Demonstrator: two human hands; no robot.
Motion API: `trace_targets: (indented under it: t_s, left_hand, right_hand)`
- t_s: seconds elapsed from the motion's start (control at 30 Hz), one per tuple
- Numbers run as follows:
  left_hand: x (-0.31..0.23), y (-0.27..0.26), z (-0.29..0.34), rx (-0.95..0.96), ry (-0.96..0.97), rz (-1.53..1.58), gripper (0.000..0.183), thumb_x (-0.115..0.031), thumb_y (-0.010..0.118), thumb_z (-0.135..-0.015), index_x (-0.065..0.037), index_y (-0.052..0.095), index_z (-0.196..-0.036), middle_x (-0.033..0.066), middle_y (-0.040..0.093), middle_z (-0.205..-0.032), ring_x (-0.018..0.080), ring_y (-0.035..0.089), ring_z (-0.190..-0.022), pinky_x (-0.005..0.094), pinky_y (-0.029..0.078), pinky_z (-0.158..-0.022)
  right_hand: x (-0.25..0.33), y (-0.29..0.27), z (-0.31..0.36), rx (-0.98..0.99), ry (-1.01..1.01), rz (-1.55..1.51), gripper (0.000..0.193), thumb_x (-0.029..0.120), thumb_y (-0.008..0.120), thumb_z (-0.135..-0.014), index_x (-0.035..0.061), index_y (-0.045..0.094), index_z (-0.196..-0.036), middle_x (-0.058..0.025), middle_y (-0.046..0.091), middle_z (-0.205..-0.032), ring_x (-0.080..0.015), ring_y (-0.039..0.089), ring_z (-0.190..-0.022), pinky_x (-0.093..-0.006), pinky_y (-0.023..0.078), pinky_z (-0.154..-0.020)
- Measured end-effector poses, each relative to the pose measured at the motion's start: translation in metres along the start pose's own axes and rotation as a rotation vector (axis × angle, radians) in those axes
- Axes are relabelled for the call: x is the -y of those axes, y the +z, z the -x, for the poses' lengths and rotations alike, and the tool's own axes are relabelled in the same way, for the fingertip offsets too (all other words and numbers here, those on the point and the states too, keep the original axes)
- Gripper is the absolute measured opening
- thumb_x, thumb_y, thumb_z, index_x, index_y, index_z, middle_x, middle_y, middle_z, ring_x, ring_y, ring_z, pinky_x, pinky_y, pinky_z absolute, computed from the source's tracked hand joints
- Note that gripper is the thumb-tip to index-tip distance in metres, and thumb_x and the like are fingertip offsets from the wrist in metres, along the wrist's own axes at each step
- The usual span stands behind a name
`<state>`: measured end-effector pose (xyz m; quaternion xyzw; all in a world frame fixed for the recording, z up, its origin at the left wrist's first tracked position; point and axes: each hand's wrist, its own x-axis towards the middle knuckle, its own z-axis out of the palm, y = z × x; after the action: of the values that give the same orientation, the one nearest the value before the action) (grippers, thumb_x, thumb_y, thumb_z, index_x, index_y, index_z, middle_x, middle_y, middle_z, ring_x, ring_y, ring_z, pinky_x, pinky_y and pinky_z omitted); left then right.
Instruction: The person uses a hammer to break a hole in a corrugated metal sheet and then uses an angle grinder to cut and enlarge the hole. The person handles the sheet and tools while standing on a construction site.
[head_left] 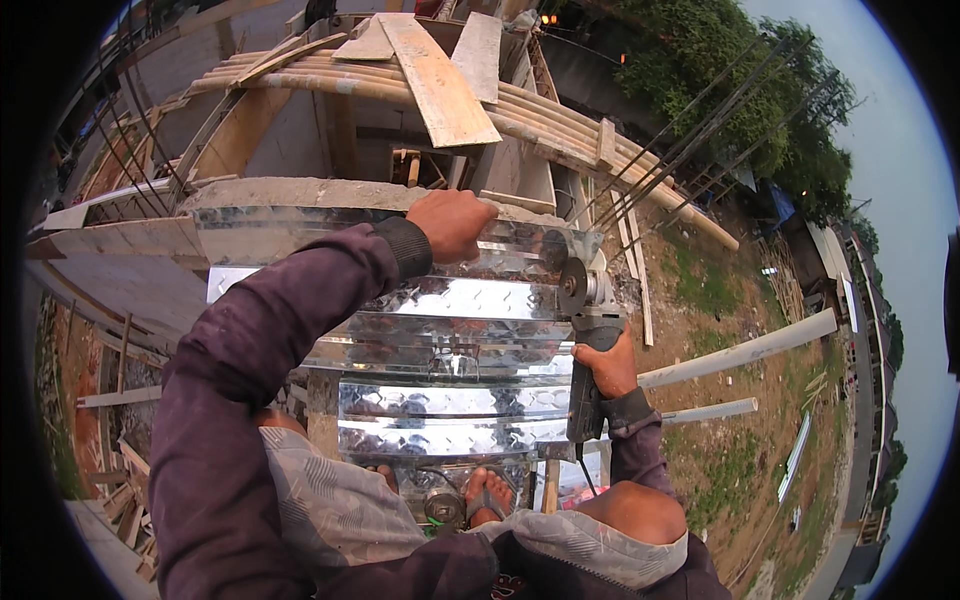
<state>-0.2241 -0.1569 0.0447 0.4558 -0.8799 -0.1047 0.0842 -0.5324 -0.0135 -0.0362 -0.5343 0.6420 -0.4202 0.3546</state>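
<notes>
Shiny corrugated metal sheeting [450, 298] lies across in front of me, its ribs running left to right. My left hand [452, 226] is closed at the sheeting's far edge, the fingertips partly hidden. An angle grinder [585, 395] is held upright in my right hand [610, 362], at the sheeting's right end. The grinder's round disc [573, 284] faces the metal there; whether it touches or spins cannot be made out. A dark cord runs down from the grinder's lower end.
Behind the sheeting runs a rough concrete ledge [310, 195]. Planks [430, 80] lie on bamboo poles beyond it. Bare rebar [690, 130] sticks up at the right. Pale poles [745, 350] jut out over the grassy ground lower down. My sandalled foot [487, 492] is on the near sheeting.
</notes>
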Motion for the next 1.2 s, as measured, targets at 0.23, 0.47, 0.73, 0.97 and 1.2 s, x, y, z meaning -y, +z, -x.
trace_targets:
  t_s: [0.23, 0.47, 0.73, 0.97, 1.2]
  left_hand:
    - [0.000, 0.002, -0.001, -0.017, 0.007, -0.012, 0.035, -0.016, 0.079, -0.071, -0.005, 0.069, -0.103, 0.0182, 0.071, -0.093, 0.0375, 0.069, -0.092, 0.0482, 0.054, -0.081]
    - [0.004, 0.004, -0.004, -0.001, 0.027, 0.019, 0.035, -0.016, 0.078, -0.071, -0.005, 0.069, -0.102, 0.0185, 0.070, -0.093, 0.0385, 0.068, -0.092, 0.0489, 0.054, -0.081]
    - [0.007, 0.011, -0.005, -0.073, 0.037, 0.009, 0.037, -0.015, 0.080, -0.068, -0.006, 0.068, -0.102, 0.0178, 0.069, -0.087, 0.0390, 0.067, -0.090, 0.0502, 0.052, -0.078]
    - [0.005, 0.007, -0.003, -0.060, 0.040, -0.008, 0.036, -0.017, 0.080, -0.068, -0.006, 0.067, -0.099, 0.0177, 0.069, -0.085, 0.0394, 0.067, -0.087, 0.0501, 0.052, -0.076]
    - [0.008, 0.013, -0.005, -0.090, 0.052, -0.003, 0.036, -0.018, 0.080, -0.067, -0.005, 0.068, -0.099, 0.0181, 0.069, -0.082, 0.0396, 0.067, -0.086, 0.0502, 0.052, -0.075]
  right_hand:
    - [0.004, -0.002, -0.002, 0.000, -0.020, 0.004, 0.069, 0.008, 0.080, -0.068, -0.0020, 0.043, -0.125, -0.0134, 0.061, -0.110, -0.0213, 0.062, -0.094, -0.0338, 0.052, -0.084]
    - [0.001, -0.003, -0.004, 0.005, -0.020, -0.003, 0.071, 0.008, 0.081, -0.067, -0.0023, 0.041, -0.126, -0.0138, 0.060, -0.109, -0.0211, 0.062, -0.094, -0.0335, 0.053, -0.083]
    - [0.007, -0.002, -0.006, -0.004, -0.006, -0.009, 0.070, 0.006, 0.080, -0.067, -0.0028, 0.042, -0.125, -0.0125, 0.060, -0.108, -0.0201, 0.061, -0.093, -0.0334, 0.053, -0.083]
    - [0.008, -0.002, -0.007, -0.010, -0.014, -0.038, 0.068, 0.005, 0.079, -0.068, -0.0021, 0.043, -0.124, -0.0118, 0.060, -0.108, -0.0200, 0.061, -0.092, -0.0330, 0.053, -0.082]
    - [0.016, -0.003, -0.008, -0.018, -0.008, -0.017, 0.068, 0.005, 0.080, -0.068, -0.0022, 0.043, -0.124, -0.0125, 0.061, -0.109, -0.0204, 0.062, -0.094, -0.0335, 0.053, -0.083]
